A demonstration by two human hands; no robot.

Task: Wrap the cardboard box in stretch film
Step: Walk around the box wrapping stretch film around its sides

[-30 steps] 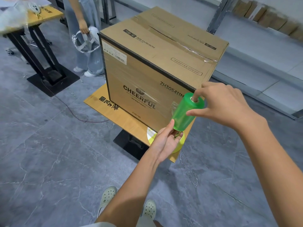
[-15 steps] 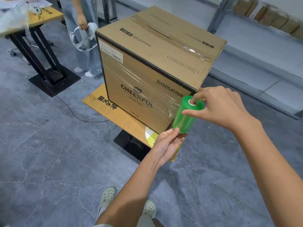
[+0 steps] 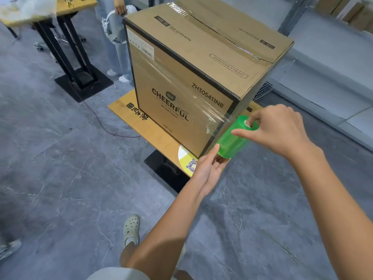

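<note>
Right hand (image 3: 278, 130) pinches top rim of stretch film roll (image 3: 232, 140), fingers in core. Left hand (image 3: 210, 168), fingers near straight, props bottom end. Roll moved right since a second ago, now at near right corner of cardboard box (image 3: 201, 57) on bench (image 3: 125, 106). Near face covered; you likely round corner next.

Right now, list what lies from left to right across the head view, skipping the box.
black-legged table → grey shoe → left hand → green film roll → right hand
</note>
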